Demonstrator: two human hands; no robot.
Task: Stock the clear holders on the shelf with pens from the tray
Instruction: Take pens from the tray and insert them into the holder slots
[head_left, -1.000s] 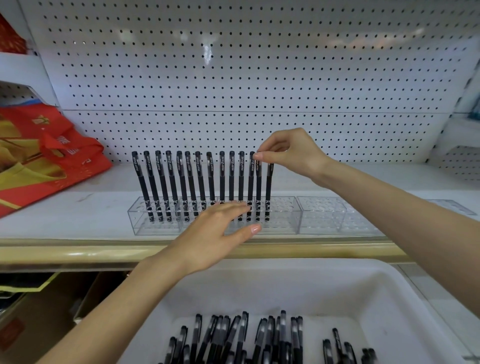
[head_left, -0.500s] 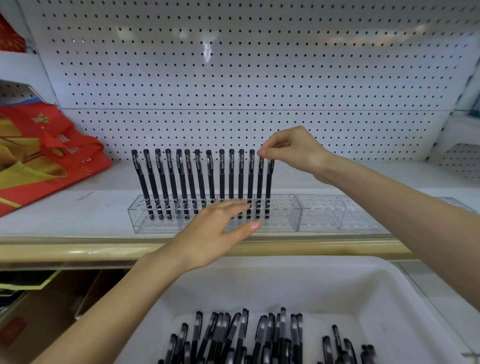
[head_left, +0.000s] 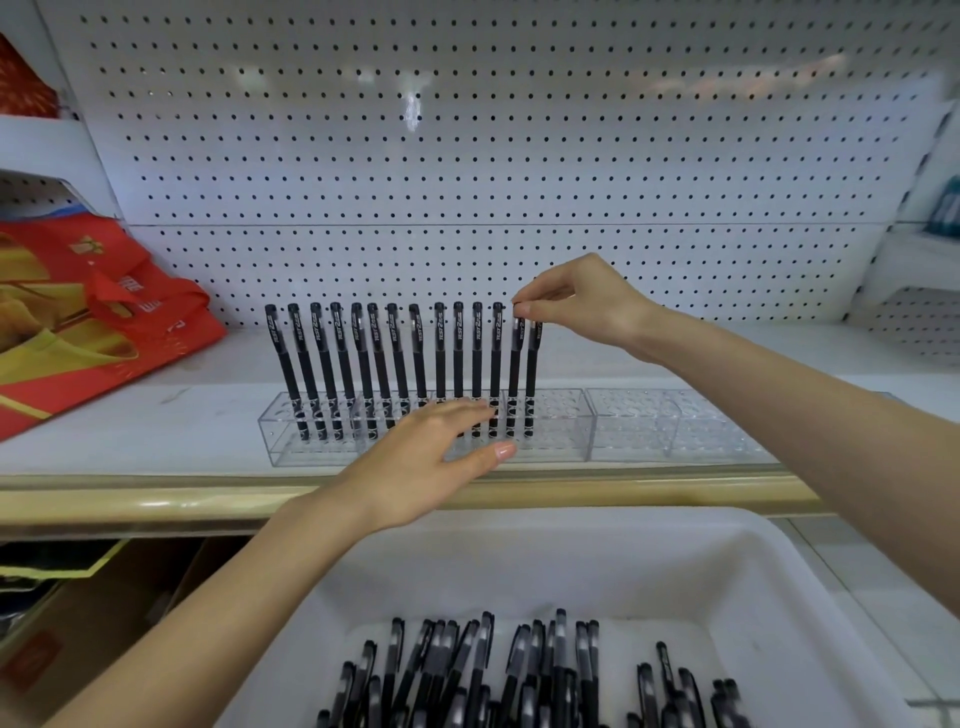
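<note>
Several black pens (head_left: 395, 358) stand upright in a row in the clear holder (head_left: 311, 447) on the white shelf (head_left: 171, 421). My right hand (head_left: 582, 301) pinches the caps of the two rightmost pens (head_left: 522, 364), whose tips sit in the holder's holes. My left hand (head_left: 431, 457) lies with straight fingers against the holder's front, below the pens. A second clear holder (head_left: 675, 421) stands to the right with no pens in it. The white tray (head_left: 649, 561) below holds several loose black pens (head_left: 493, 675).
A white pegboard (head_left: 493, 156) backs the shelf. Red and yellow bags (head_left: 88, 312) lie on the shelf at the left. A beige shelf lip (head_left: 156, 499) runs along the front. A cardboard box (head_left: 78, 623) sits below at the left.
My right hand has shifted slightly right along the row and now grips the two rightmost pens' caps. The left hand stays against the holder.
</note>
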